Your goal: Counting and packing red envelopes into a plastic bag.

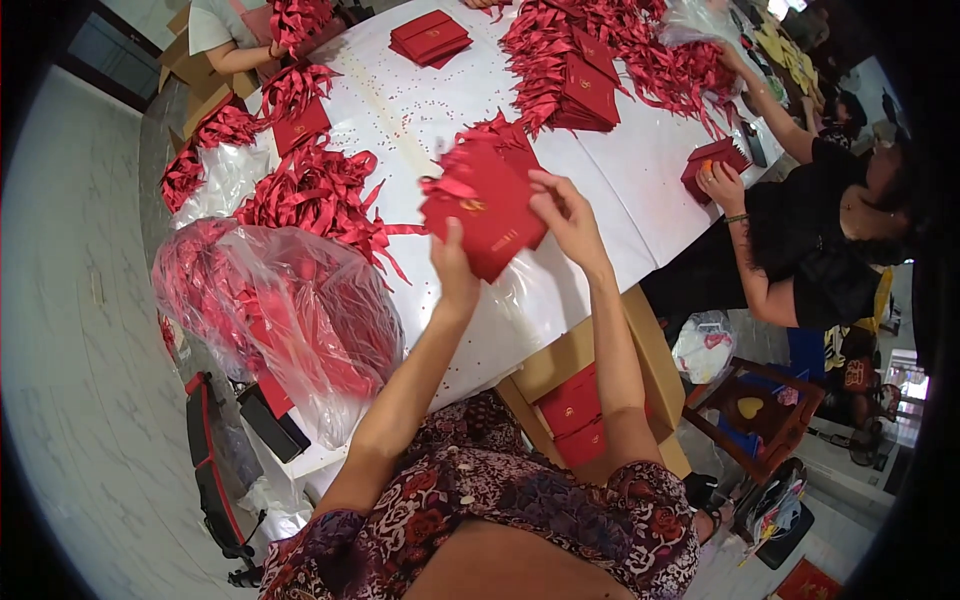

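Note:
Above the white table, a red gift bag [487, 215] with a gold emblem and a red ribbon at its top is held tilted between my hands. My left hand [456, 272] grips its lower left edge, thumb on the front face. Closed on the right edge is my right hand [568, 226], its thumb and fingertips at the upper corner. Behind this bag another red piece with ribbons [512, 145] shows in part; I cannot tell whether it is held or lying there. To the left of my left hand lies a heap of red ribbons [318, 200].
A clear plastic sack [290, 310] of red bags fills the table's left front. An open carton [655, 350] holding red bags stands below my right forearm. Stacked red bags [585, 95] and a flat pile [430, 40] lie farther back. Co-workers sit at right [830, 215] and far left [235, 45].

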Demonstrator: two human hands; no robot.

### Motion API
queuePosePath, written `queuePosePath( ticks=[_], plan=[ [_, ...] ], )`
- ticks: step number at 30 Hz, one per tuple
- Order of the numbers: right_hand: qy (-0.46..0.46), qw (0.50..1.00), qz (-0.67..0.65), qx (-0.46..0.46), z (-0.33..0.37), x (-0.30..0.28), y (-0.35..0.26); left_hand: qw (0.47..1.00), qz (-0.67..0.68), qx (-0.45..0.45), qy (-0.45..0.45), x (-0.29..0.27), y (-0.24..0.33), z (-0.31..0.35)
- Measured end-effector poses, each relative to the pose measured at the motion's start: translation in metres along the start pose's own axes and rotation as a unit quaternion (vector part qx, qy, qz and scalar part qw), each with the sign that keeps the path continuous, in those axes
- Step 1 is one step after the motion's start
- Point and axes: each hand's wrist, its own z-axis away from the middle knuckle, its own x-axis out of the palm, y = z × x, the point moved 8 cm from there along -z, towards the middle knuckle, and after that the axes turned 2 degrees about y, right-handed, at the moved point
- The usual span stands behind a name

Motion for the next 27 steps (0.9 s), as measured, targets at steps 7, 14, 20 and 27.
queuePosePath(
  ticks=[7, 14, 20, 27],
  plan=[
    [0.095, 0.896, 0.432, -0.050, -0.022, -0.031, 0.076, 0.979, 0.102, -0.056, 0.169, -0.054, 0.014, -0.036],
    [0.118, 0.909, 0.395, 0.063, -0.010, -0.043, 0.102, 0.970, 0.133, -0.153, 0.137, -0.049, -0.018, -0.012],
    [0.063, 0.989, 0.123, 0.053, -0.024, -0.024, 0.003, 0.970, 0.146, -0.133, 0.142, -0.043, -0.014, 0.000],
    [0.076, 0.925, 0.350, -0.129, -0.038, 0.039, -0.050, 0.954, 0.180, -0.160, 0.176, -0.067, -0.057, 0.011]
  ],
)
